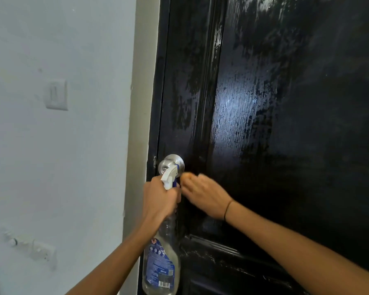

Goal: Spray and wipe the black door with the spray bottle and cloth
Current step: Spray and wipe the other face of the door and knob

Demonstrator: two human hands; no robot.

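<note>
Two bare forearms reach up from the bottom edge. The left hand (158,199) has its fingers wrapped tight round the neck of the spray bottle (161,262), which hangs upright against the door's left edge. That bottle is clear plastic with a blue printed label; how much liquid it holds cannot be made out, and its base is cut off by the frame. Its white and blue trigger head (169,177) sits just in front of the round brushed-metal door knob (172,165), partly covering it. The right hand (202,193), motion-blurred, with a thin dark band (228,209) at the wrist, presses toward the door just right of the knob, fingers curled over a small orange scrap, probably the cloth (188,176), mostly hidden. Beyond, the black door (285,124) is glossy, panelled, streaked with wet smears. Left of its pale frame (140,103), the white wall (73,167) carries a blurred light switch (56,95).
</note>
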